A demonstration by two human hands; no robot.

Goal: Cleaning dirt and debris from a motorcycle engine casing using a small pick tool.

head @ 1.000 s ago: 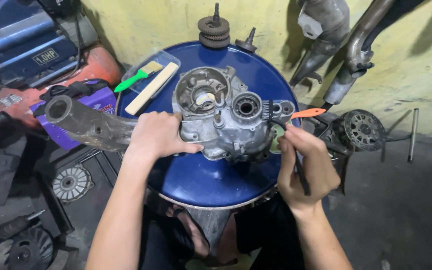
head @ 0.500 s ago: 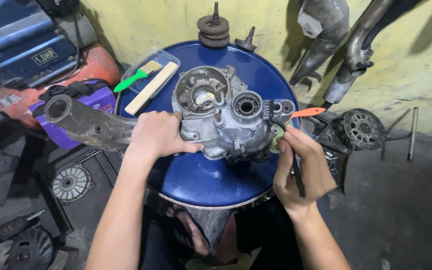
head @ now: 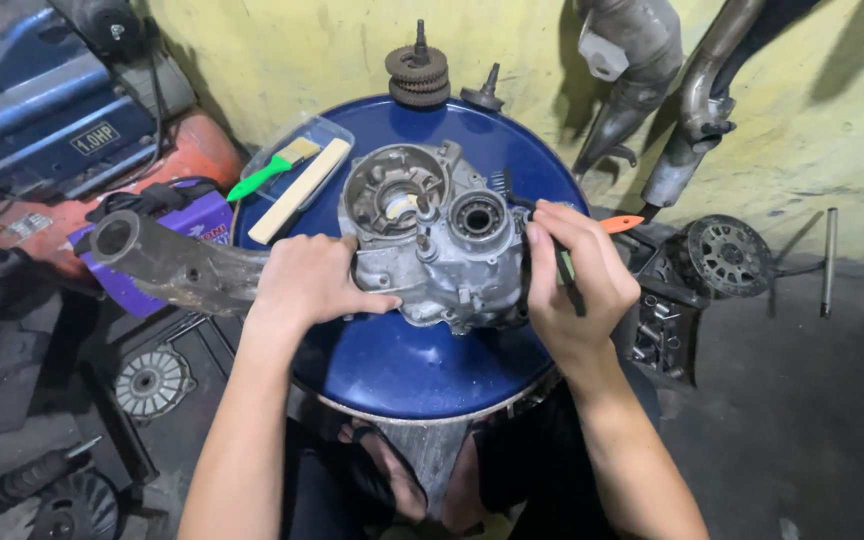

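A grey metal engine case (head: 432,240) lies on the round blue drum top (head: 422,360). My left hand (head: 312,280) rests flat against the case's left side, thumb along its lower edge. My right hand (head: 572,280) is at the case's right edge, closed around a thin dark tool (head: 562,265) that points toward the case. Whether the tool's tip touches the case is hidden by my fingers.
A clear tray (head: 297,160) with a green-handled brush and a wooden stick sits at the drum's back left. A gear stack (head: 418,70) stands at the back edge. A grey metal arm (head: 167,262) juts out at left. Exhaust pipes (head: 672,90) lean on the yellow wall; a sprocket hub (head: 727,255) lies on the floor.
My right hand has risen from the drum's front right edge to the case's right side, still holding the tool. My left hand stays on the case.
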